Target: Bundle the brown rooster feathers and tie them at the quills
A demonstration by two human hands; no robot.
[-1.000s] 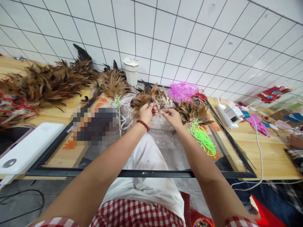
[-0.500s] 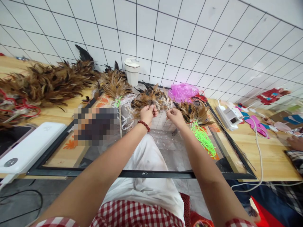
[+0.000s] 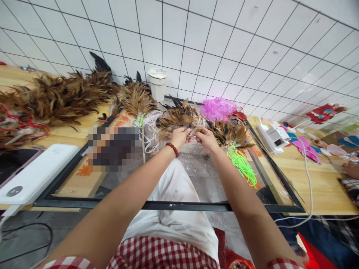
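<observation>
My left hand (image 3: pixel 181 138), with a dark red bead bracelet (image 3: pixel 172 149) at the wrist, is closed in a pinch. Close beside it, my right hand (image 3: pixel 206 139) pinches too. Between the fingertips shows a small brown and whitish feather (image 3: pixel 193 133), partly hidden by the fingers. Just behind both hands lies a pile of brown and black feathers (image 3: pixel 178 118). To the right of my right hand rests another feather bunch (image 3: pixel 232 132), with bright green cords (image 3: pixel 241 165) in front of it.
A black-framed glass panel (image 3: pixel 179 206) spans the table before me. White cords (image 3: pixel 151 136), a tied feather bunch on a stick (image 3: pixel 137 97), a white cup (image 3: pixel 157 84) and pink plastic (image 3: pixel 218 108) stand around. A power bank (image 3: pixel 42 173) lies left; a power strip (image 3: pixel 270 138) and another person's hand (image 3: pixel 350 167) are right.
My two hands have come together; the left moved right and the right slightly left and down. Their fingertips now meet at a small feather. The view shifted slightly.
</observation>
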